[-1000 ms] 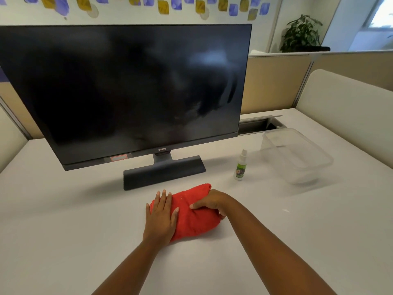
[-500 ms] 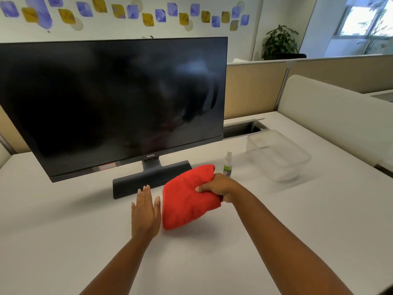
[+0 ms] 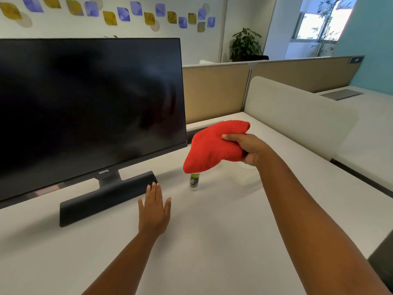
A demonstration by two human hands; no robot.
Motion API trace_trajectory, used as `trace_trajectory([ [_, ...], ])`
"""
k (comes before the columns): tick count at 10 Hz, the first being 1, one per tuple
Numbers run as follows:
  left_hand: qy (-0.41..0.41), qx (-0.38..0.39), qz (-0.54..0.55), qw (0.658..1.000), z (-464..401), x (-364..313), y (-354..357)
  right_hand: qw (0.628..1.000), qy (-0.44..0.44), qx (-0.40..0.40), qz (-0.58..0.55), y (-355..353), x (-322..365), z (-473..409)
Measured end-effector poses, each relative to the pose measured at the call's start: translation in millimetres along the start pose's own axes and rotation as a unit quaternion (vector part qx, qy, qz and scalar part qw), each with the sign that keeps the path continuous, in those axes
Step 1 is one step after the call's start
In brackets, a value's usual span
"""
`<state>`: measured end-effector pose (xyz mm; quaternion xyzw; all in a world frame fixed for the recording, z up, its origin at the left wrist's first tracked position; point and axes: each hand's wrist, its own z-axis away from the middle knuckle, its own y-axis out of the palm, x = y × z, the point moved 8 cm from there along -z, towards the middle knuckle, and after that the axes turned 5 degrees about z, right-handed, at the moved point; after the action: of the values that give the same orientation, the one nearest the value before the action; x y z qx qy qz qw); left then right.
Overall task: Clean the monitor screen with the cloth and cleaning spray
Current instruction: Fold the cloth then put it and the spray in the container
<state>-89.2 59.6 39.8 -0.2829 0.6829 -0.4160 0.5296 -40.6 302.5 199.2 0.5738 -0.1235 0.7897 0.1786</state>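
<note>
My right hand (image 3: 247,149) gripped the red cloth (image 3: 212,145), a soft, fuzzy folded pad, lifted above the desk (image 3: 212,241) with its lower corner hanging over the small spray bottle (image 3: 194,181). The bottle stood upright, green-labelled, just right of the monitor (image 3: 89,107). My left hand (image 3: 154,211) lay flat, fingers straight, by the monitor's dark bar-shaped stand (image 3: 106,198). The glossy black screen showed smears. The desk was smooth and white, with tan partitions (image 3: 214,90) behind and a potted plant (image 3: 245,45) beyond.

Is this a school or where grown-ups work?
Probably an office where grown-ups work: a monitor stands on a white desk, and low partition walls split the desks into cubicles.
</note>
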Motion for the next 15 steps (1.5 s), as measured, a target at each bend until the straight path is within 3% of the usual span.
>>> trace_trajectory([
  [1,0.004,0.049,-0.024,0.999,-14.6,-8.9,24.6,0.996,-0.001,-0.027,-0.087,-28.7,13.9,-16.4],
  [3,-0.010,0.094,-0.061,0.994,-24.4,-10.6,53.0,0.988,-0.020,-0.080,-0.134,-71.3,22.9,-43.3],
  [5,0.010,0.050,-0.087,0.995,-16.7,-9.9,45.2,0.988,-0.006,-0.116,-0.104,-84.7,7.1,-59.8],
  [9,0.019,0.045,-0.054,0.997,-35.7,-10.7,63.1,0.976,0.032,-0.163,-0.138,-96.3,-45.8,-127.2],
  [11,0.023,0.036,-0.045,0.998,-36.7,-16.2,59.7,0.967,0.106,-0.221,-0.066,-112.4,-79.8,-131.8],
  [13,0.027,0.034,-0.049,0.998,-35.5,-16.8,58.6,0.941,0.116,-0.290,0.133,-123.2,-76.5,-133.4],
  [15,0.027,0.037,-0.051,0.998,-35.7,-16.9,58.9,0.937,0.176,-0.252,0.163,-111.8,-70.1,-127.3],
])
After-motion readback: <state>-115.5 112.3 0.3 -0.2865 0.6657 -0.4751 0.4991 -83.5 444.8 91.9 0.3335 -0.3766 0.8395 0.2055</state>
